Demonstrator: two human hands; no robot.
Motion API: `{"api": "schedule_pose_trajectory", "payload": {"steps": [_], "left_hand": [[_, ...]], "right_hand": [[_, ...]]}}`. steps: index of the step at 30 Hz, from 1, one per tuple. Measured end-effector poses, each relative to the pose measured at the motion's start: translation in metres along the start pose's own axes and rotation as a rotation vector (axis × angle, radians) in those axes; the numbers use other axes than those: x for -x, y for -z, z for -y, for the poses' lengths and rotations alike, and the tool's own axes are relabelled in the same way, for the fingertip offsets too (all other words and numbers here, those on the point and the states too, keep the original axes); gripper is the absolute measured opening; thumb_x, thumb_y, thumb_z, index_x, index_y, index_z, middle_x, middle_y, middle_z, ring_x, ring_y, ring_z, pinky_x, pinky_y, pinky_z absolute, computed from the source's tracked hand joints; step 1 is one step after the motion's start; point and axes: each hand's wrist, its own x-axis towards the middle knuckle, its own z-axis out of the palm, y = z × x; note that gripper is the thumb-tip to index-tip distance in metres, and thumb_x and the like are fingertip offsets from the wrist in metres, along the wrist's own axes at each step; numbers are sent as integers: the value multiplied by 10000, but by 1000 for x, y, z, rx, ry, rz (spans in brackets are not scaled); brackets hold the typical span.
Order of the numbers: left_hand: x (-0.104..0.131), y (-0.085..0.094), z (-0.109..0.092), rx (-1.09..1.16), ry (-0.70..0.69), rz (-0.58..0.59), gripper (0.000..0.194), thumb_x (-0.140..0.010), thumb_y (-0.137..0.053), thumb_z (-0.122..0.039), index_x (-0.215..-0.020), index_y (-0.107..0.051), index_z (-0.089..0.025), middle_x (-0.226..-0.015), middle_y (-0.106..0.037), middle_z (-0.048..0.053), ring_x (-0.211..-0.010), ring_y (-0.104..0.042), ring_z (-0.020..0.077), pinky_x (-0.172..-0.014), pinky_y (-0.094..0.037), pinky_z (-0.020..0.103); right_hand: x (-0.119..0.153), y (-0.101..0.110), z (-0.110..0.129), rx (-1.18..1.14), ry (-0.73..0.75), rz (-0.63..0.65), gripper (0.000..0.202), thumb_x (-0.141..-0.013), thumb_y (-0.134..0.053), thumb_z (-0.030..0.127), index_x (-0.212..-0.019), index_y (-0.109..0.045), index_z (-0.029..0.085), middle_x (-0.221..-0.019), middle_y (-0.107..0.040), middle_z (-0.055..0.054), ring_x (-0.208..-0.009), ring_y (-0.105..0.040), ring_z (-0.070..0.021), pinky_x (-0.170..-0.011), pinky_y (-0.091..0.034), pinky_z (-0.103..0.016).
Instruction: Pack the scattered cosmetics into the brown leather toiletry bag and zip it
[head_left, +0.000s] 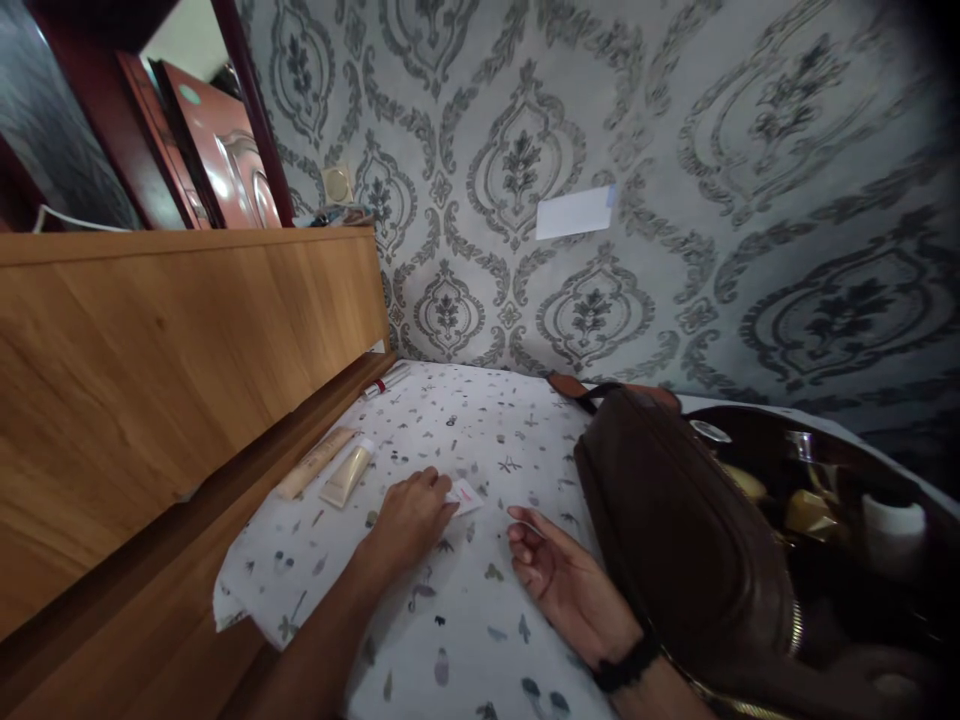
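One white packet (466, 497) against left fingers (441, 482)

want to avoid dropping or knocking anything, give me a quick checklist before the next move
1. Left grip secure on the small flat pink-marked white packet: cannot tell; fingers overlap its edge.
2. Right grip free: ok; fingers loosely curled, nothing visible in it.
3. Dark brown leather-look bag open: ok; contents show inside.
4. Black wristband clear of the bag: cannot tell; they overlap in this view.
5. Long beige tube and shorter white-capped golden tube clear of the left grip: ok; both lie apart from it.
6. Packet print readable: cannot tell; too small.
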Motion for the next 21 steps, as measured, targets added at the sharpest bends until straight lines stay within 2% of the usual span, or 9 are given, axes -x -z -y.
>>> {"api": "schedule_pose_trajectory", "payload": {"steps": [4, 8, 11, 15, 18, 21], "left_hand": [[-1, -2, 6, 61, 45, -73, 156, -967, -440, -298, -1005, -568, -217, -1029, -637, 52, -947, -631, 199, -761, -472, 301], [-4, -5, 21, 133, 119, -172, 166, -963, -438, -275, -1018, -578, -205, -1032, -648, 57, -953, -631, 205, -777, -469, 311], [-4, -2, 42, 138, 182, -290, 166, -950, -440, -240, -988, -594, -191, -1020, -657, 75, -959, -620, 220, -802, -469, 334], [3, 10, 81, 56, 294, -408, 177, -931, -440, -218, -959, -610, -174, -1009, -663, 105, -992, -616, 244, -858, -472, 364], [15, 22, 108, -103, 489, -349, 256, -939, -387, -240, -1029, -610, -155, -1079, -648, 159, -1039, -608, 308, -851, -478, 429], [29, 26, 125, -220, 655, -177, 305, -941, -356, -284, -1082, -580, -131, -1114, -629, 199, -1051, -609, 356, -823, -485, 476]], "right_hand": [[0, -1, 0, -17, -3, -12, 224, -662, -843, 239, -831, -733, 143, -671, -651, -21, -537, -541, -71, -424, -429, -155], [2, -4, 1, -36, -3, -35, 233, -645, -848, 221, -824, -733, 126, -660, -648, -24, -534, -539, -72, -419, -427, -154], [4, -5, 1, -32, -7, -45, 187, -674, -823, 206, -819, -731, 134, -657, -647, -19, -536, -536, -71, -421, -430, -151], [5, -6, 1, -25, -12, -40, 170, -693, -807, 208, -821, -727, 132, -657, -642, -17, -530, -529, -67, -420, -427, -150], [5, -6, 1, -22, 1, -31, 157, -707, -796, 207, -825, -725, 131, -660, -642, -20, -527, -528, -67, -413, -419, -149], [5, -6, 1, -29, 6, -24, 163, -703, -800, 203, -828, -726, 129, -665, -645, -22, -527, -535, -69, -415, -423, -150]]}}
